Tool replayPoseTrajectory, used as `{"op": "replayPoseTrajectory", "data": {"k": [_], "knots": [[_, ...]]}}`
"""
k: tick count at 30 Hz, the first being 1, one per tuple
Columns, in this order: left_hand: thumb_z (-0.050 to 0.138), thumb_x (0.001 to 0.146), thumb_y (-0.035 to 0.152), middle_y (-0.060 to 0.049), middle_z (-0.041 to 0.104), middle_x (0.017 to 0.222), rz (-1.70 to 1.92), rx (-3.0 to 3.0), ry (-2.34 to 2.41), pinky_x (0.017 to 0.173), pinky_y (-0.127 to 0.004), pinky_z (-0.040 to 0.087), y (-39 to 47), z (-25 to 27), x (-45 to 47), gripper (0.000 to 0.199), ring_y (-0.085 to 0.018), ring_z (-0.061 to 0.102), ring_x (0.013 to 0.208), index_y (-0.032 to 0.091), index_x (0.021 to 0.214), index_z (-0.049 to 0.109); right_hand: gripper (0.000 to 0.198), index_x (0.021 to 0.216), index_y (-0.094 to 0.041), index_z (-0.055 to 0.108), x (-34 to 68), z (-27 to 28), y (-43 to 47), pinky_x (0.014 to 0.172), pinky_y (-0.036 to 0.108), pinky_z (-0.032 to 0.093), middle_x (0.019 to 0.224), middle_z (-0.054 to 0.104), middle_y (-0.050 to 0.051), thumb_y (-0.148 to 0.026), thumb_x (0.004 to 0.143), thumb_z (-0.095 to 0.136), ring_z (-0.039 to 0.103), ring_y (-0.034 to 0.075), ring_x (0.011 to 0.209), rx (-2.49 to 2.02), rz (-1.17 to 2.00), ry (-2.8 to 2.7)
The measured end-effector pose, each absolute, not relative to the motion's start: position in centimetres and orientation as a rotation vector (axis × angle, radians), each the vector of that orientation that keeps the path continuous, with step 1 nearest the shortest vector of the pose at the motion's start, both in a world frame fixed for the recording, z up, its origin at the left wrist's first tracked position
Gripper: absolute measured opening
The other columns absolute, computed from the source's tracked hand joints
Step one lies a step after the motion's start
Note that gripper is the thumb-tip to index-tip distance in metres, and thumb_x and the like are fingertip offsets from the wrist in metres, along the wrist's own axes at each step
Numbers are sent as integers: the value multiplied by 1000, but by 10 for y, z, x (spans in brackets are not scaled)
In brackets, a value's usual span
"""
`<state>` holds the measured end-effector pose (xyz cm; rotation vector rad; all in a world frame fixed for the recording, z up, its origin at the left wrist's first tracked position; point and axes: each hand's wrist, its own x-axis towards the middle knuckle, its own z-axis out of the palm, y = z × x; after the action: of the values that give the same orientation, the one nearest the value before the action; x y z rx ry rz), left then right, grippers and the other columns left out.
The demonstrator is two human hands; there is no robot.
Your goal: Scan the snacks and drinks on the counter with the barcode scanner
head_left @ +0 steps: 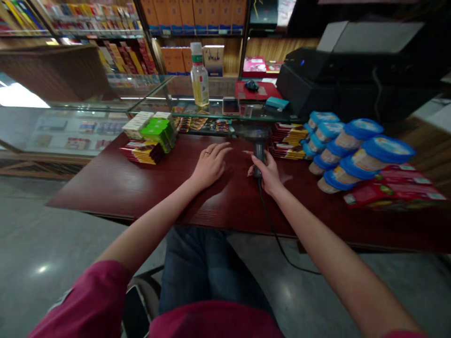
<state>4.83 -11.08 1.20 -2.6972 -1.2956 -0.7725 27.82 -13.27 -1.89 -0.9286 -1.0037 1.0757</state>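
My right hand (267, 172) is wrapped round the handle of a black barcode scanner (259, 152), just above the dark red wooden counter (169, 188). From the handle's lower end a thin cable (269, 216) runs down over the counter's front edge. My left hand (211, 164) lies palm down on the wood with its fingers stretched to the right, and nothing is in it. Beyond the scanner and to its right are stacked red and yellow packets (287, 141).
Left on the counter sit green boxes (157, 131), white boxes (137, 126) and more packets (141, 152). Several blue-lidded tubs (352, 159) and red packs (398, 188) stand right. A bottle (199, 80) rests on the glass case behind, near a black machine (324, 89).
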Motion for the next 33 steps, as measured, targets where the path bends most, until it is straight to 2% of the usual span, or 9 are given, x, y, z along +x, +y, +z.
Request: {"op": "replayPoseTrajectory", "data": {"k": [5,8,12,14,17,20,24,27,33], "knots": [[57,95,17,-14,51,166,-870,-2910,-1118,118,-46,45,-80,-5,169,68,-31,47,150,18,162,44,56,117,-29,60,347,-19,-159,45,27,54,114,79,1,-52,75,90,59,8,48,-1012,884,-967],[61,95,16,-17,50,167,-911,-2984,-1008,120,-48,45,-58,-16,223,70,-33,47,152,16,163,45,56,123,-30,58,368,-22,-162,45,28,53,113,77,3,-52,79,86,56,9,49,-1038,714,-908],[62,98,15,-14,58,162,-893,-3047,-883,127,-50,39,-42,-24,258,58,-32,51,152,19,156,58,64,135,-31,53,377,-28,-151,48,32,53,113,73,7,-58,84,80,57,13,54,-1063,558,-893],[61,101,15,-12,65,155,-944,-3024,-937,127,-48,41,-44,-23,256,47,-30,58,147,21,147,67,66,137,-31,51,377,-30,-147,48,32,52,111,72,8,-59,85,79,57,14,55,-1064,567,-892],[58,103,15,-8,73,145,-1079,-2947,-1142,120,-41,49,-53,-18,232,40,-26,65,139,26,138,75,62,133,-31,53,373,-26,-148,46,30,49,106,71,6,-58,84,80,55,12,53,-1036,631,-862],[59,104,18,-4,77,138,-1344,-2821,-1399,113,-38,55,-58,-15,193,37,-26,71,129,29,134,77,45,114,-29,59,368,-15,-159,45,29,48,102,72,3,-52,83,82,55,10,50,-959,758,-857],[70,99,25,-8,82,123,-1951,-2629,-1790,105,-39,60,-55,-16,140,26,-27,77,116,20,121,83,32,98,-26,60,358,0,-177,40,28,46,89,72,0,-45,83,80,54,10,47,-823,1006,-914],[76,96,33,-10,83,120,-2369,-2544,-2124,90,-34,65,-54,-19,115,32,-24,80,104,16,123,81,31,97,-24,64,349,5,-184,38,26,44,91,74,1,-46,83,80,53,9,45,-765,1221,-1015],[82,89,33,-9,85,109,-2448,-2584,-2320,75,-26,63,-57,-20,108,34,-20,80,92,15,118,83,29,98,-20,69,337,2,-187,34,24,42,86,76,4,-42,84,81,54,10,44,-761,1441,-1151]]}}
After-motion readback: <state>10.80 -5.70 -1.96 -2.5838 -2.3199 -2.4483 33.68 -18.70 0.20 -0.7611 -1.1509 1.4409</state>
